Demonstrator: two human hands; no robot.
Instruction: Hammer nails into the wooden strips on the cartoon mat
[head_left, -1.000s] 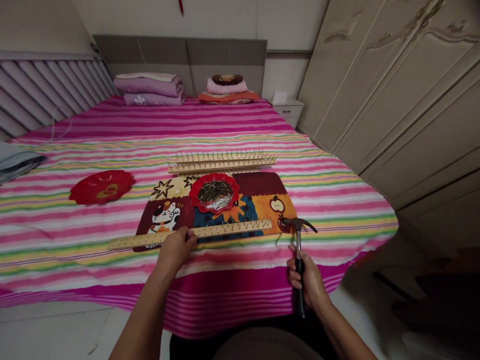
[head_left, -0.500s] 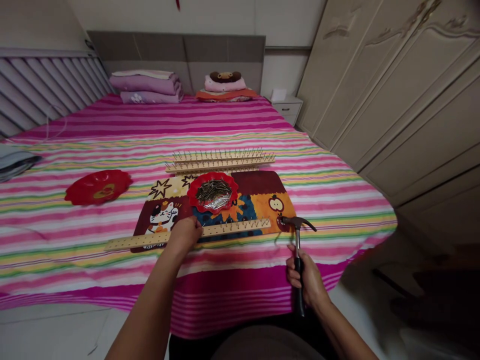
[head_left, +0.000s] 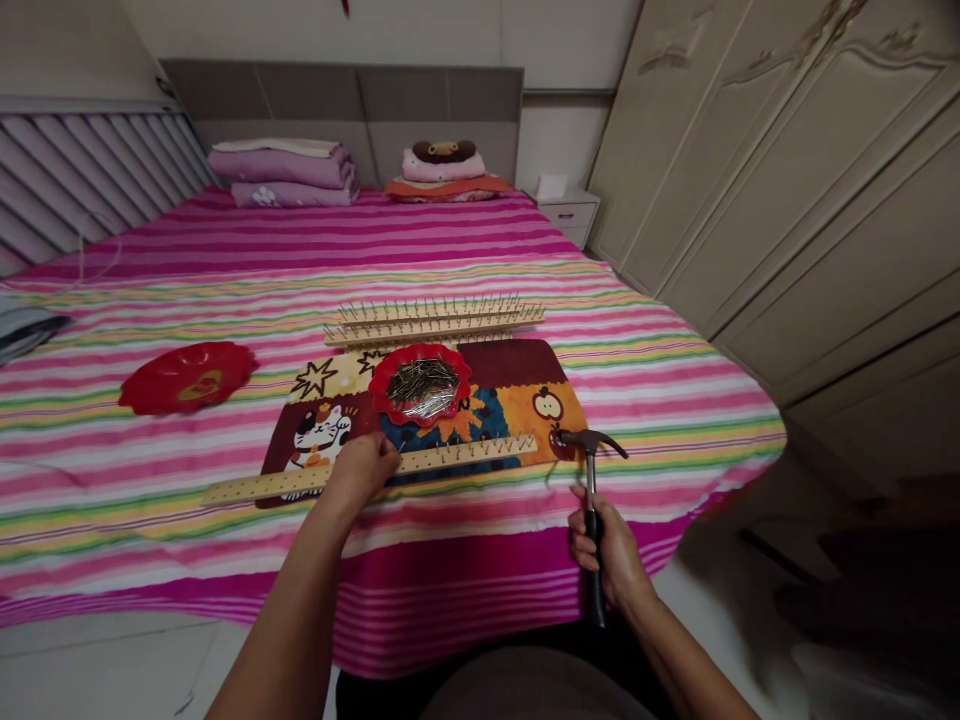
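My right hand (head_left: 611, 545) is wrapped round the black grip of a claw hammer (head_left: 592, 505), its head raised near the mat's right edge. A wooden strip (head_left: 262, 487) with rows of small holes lies across the near side of a patterned mat (head_left: 510, 360); nails (head_left: 487, 447) stand up along its right part. Over the middle of this strip, my left hand (head_left: 365, 465) is closed in a pinch, with a thin nail (head_left: 400, 449) just showing at the fingertips. Beyond the hand sits a red scalloped dish (head_left: 381, 392) heaped with loose nails (head_left: 424, 385).
Behind the dish lie more wooden strips (head_left: 435, 327) bristling with upright nails. A red plate (head_left: 161, 380) rests at the left on the striped bedspread (head_left: 660, 400). Folded bedding (head_left: 285, 175) is stacked by the headboard, and a wardrobe (head_left: 787, 180) stands at the right.
The whole view has shifted slightly to the left. Both hands keep nearly the same place over the strip and on the hammer.
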